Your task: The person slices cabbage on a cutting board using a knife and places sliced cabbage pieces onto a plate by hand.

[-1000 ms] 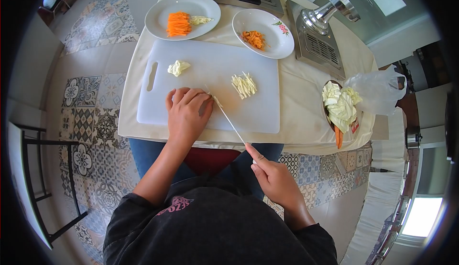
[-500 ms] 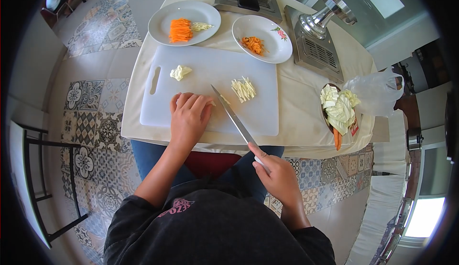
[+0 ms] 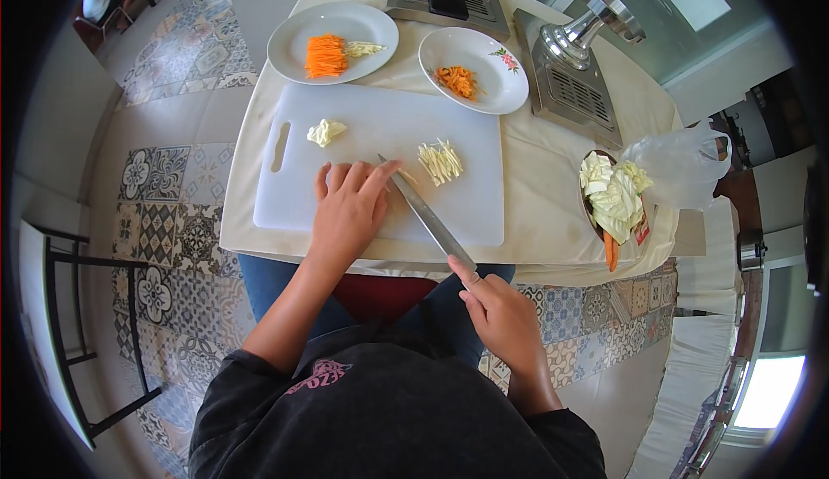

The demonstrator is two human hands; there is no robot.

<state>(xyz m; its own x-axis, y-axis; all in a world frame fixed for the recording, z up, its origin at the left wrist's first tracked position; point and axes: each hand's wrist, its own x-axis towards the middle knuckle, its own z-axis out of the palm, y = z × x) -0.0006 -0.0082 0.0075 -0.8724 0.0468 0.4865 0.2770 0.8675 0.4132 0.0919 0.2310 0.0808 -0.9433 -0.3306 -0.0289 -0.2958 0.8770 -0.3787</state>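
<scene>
My right hand (image 3: 505,319) grips the handle of a kitchen knife (image 3: 432,224), its blade angled up and left across the white cutting board (image 3: 289,194). Over the middle of the board, my left hand (image 3: 350,207) has its fingers spread, and the index finger reaches to the blade near the tip. A few pale slivers lie by the blade there, partly covered. To the right of the tip is a small pile of cut cabbage strips (image 3: 440,162). A crumpled cabbage piece (image 3: 326,132) rests at the board's upper left.
Behind the board stand a plate (image 3: 289,38) of carrot and cabbage strips and a flowered bowl (image 3: 492,47) with carrot shreds. Metal stoves (image 3: 579,99) are at the back. Right: a basket of cabbage leaves (image 3: 617,207) and carrots (image 3: 610,252), plus a plastic bag (image 3: 682,168).
My left index finger has stretched out to the right, onto the blade near its tip. The knife has shifted slightly; the strip pile and cabbage piece stay put.
</scene>
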